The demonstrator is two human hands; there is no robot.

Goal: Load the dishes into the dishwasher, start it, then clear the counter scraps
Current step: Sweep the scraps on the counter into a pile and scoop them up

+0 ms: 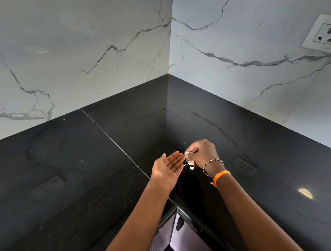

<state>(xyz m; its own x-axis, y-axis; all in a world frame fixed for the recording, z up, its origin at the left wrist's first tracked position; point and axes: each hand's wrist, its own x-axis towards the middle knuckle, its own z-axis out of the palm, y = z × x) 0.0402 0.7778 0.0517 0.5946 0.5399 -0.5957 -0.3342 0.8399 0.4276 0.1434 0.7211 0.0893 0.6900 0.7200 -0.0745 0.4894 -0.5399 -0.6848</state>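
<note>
Two hands (185, 160) flank pale scraps (190, 163) on the counter (64, 190).

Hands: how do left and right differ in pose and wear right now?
The left hand lies open, palm up, fingers straight, cupped beside the scraps; the right hand is curled, palm down, fingertips pinching a pale scrap. The right wrist carries a bead bracelet and an orange band; the left wrist is bare. Both hover over the black counter at the same spot.
</note>
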